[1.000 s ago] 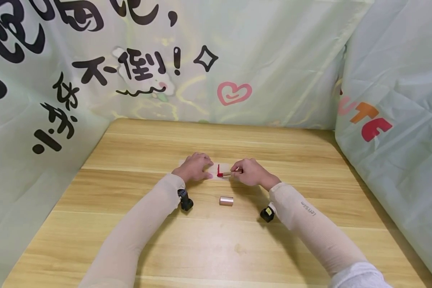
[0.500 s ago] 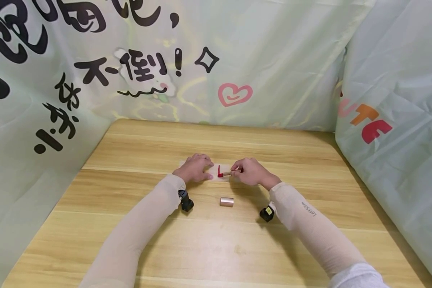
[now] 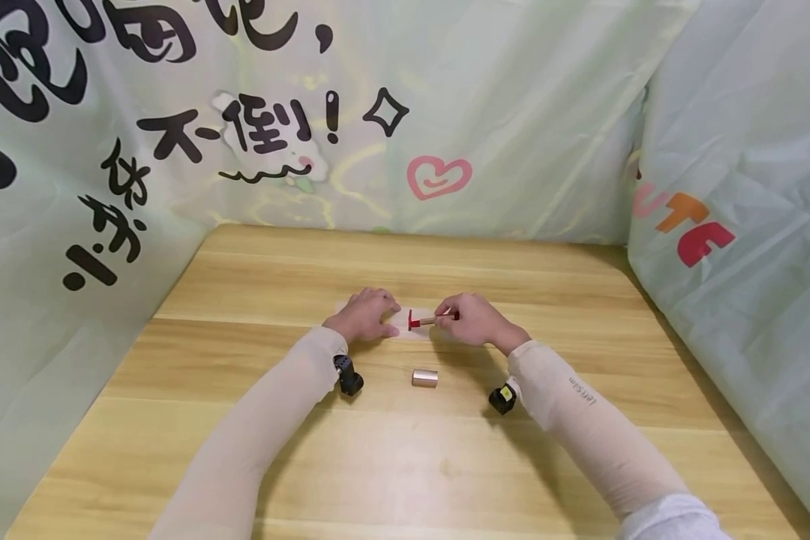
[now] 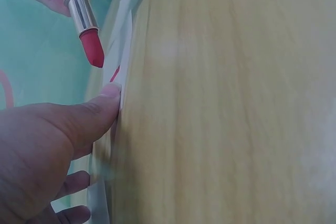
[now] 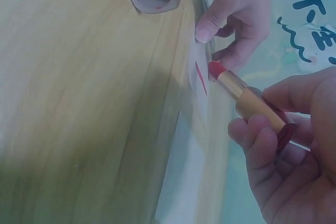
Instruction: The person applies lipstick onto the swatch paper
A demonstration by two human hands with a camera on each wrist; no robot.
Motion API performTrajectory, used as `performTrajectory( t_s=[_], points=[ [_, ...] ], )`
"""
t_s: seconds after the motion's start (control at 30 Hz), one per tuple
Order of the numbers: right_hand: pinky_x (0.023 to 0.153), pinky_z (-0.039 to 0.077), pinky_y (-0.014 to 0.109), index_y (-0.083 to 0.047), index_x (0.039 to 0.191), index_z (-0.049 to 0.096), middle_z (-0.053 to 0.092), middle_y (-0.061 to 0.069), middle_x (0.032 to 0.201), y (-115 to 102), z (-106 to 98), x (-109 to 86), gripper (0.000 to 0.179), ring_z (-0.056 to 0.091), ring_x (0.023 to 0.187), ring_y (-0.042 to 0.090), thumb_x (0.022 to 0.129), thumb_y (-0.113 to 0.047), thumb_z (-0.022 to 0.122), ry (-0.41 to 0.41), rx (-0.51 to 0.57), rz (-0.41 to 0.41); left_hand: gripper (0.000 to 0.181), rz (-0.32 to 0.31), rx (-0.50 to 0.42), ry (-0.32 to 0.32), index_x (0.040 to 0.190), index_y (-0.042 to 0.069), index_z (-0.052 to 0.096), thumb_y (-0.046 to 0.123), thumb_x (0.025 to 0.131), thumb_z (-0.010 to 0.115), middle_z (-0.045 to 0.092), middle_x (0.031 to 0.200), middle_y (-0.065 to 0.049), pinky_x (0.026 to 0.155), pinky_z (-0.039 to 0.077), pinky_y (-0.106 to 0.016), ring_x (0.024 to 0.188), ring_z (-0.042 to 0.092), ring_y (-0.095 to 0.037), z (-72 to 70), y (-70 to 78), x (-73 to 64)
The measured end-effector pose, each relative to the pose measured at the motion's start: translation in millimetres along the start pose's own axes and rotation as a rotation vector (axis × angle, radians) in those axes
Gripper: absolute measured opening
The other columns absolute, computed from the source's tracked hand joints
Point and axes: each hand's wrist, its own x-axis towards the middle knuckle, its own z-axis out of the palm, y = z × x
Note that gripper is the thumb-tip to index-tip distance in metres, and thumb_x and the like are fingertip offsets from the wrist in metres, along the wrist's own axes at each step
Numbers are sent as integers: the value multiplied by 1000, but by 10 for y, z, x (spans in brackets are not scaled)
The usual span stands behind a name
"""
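My right hand (image 3: pixel 475 319) pinches a lipstick (image 5: pixel 252 98) with a gold tube and a bare red tip between thumb and fingers. In the head view the tip points left, right at a red line (image 5: pixel 201 78) drawn on a strip of white paper (image 5: pixel 181 177). My left hand (image 3: pixel 366 313) rests on the paper's left part, fingers spread and thumb (image 4: pixel 97 116) pressing close beside the line. Nothing is gripped in it. Nearer to me lies the rose-gold lipstick cap (image 3: pixel 424 378), on its side; its hollow end faces the right wrist view.
The wooden table (image 3: pixel 351 480) carries the paper and cap. Printed cloth (image 3: pixel 526 135) hangs behind it and along both sides. A black wrist camera (image 3: pixel 348 376) sits under the left sleeve, another camera (image 3: pixel 502 399) under the right.
The right hand and lipstick have shifted slightly away from me; the tip was at the red line's near end and is now higher along it. The left hand and the cap stay put.
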Motion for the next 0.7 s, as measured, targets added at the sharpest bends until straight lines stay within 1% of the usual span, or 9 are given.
performTrajectory(
  t_s=[0.17, 0.3, 0.47, 0.57, 0.7],
  points=[
    [53, 44, 29, -11, 97, 68, 63, -4, 74, 29, -35, -5, 18, 52, 52, 11, 88, -22, 57, 2, -16, 8, 52, -19, -12, -19, 126, 19, 54, 43, 81, 65, 43, 135, 0, 103, 24, -43, 126, 31, -24, -19, 25, 10],
    [52, 44, 29, -11, 97, 68, 63, -3, 74, 50, -54, -10, 19, 51, 51, 12, 87, -23, 57, 4, -7, 11, 51, -26, -14, -27, 126, 19, 54, 42, 81, 65, 43, 135, 0, 104, 23, -42, 125, 31, -23, -29, 33, 8],
    [52, 44, 29, -10, 98, 67, 64, -4, 74, 68, -59, -21, 20, 52, 51, 12, 88, -22, 56, 17, -1, 1, 51, -21, -3, -25, 125, 19, 55, 43, 81, 64, 43, 134, 1, 104, 23, -41, 124, 32, -22, -39, 33, 7],
    [52, 44, 29, -9, 99, 67, 65, -3, 76, 79, -62, -33, 20, 52, 51, 12, 88, -22, 56, 16, 11, 7, 50, -14, -13, -21, 124, 18, 55, 43, 81, 65, 44, 134, 0, 104, 23, -41, 124, 33, -23, -50, 36, 0],
    [56, 45, 29, -7, 103, 66, 66, 0, 80, 98, -69, -47, 23, 54, 57, 12, 89, -22, 56, 8, 28, 19, 49, -11, -31, -16, 123, 17, 56, 42, 82, 64, 45, 133, -1, 104, 22, -41, 123, 34, -22, -63, 36, -5]
  ],
)
